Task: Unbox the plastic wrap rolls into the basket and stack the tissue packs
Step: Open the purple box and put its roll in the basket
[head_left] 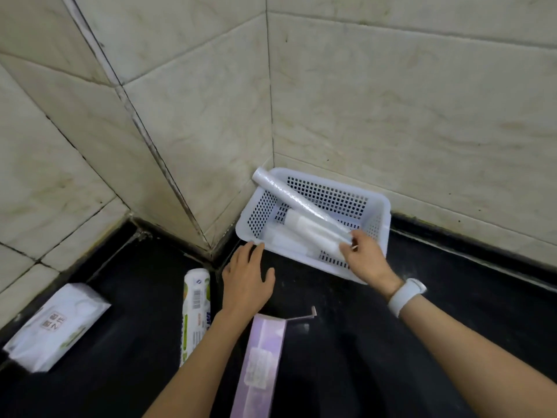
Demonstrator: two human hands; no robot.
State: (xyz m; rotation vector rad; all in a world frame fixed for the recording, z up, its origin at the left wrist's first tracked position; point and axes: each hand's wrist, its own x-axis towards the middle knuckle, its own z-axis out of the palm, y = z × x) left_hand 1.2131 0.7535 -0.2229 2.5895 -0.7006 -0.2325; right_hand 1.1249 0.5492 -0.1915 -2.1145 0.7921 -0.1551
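head | right hand (363,256) pinches plastic wrap roll (301,205) end over basket (381,206) | left hand (245,280) spread, touching basket rim

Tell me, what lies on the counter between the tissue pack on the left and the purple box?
In the head view, a green-and-white labelled roll lies between the tissue pack and the purple box, and the person's left forearm crosses above that stretch.

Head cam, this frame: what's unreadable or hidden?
- Purple box: lower end cut off by the bottom edge; label blurred.
- Labelled roll: lower part hidden behind the left forearm.
- Rolls lying in the basket: partly covered by the plastic wrap roll and right hand.
- Tissue pack: print blurred.
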